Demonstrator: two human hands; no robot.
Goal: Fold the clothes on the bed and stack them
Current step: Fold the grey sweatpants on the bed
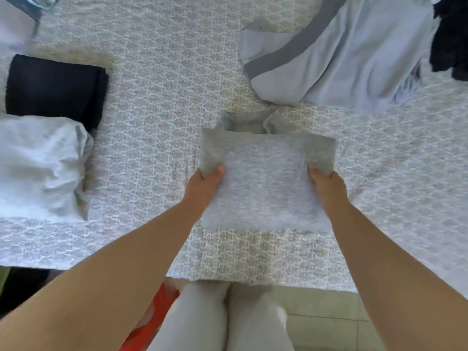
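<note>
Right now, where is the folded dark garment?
In the head view, the folded dark garment lies at the bed's left edge, just beyond the folded pale grey garment.

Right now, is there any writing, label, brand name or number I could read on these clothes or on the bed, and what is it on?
None: no readable text shows anywhere.
The grey garment gripped by the left hand and right hand: no label or print visible.
The folded dark garment, folded pale garment and unfolded light blue garment: no text.
The bedspread carries only a repeating pattern.
</note>
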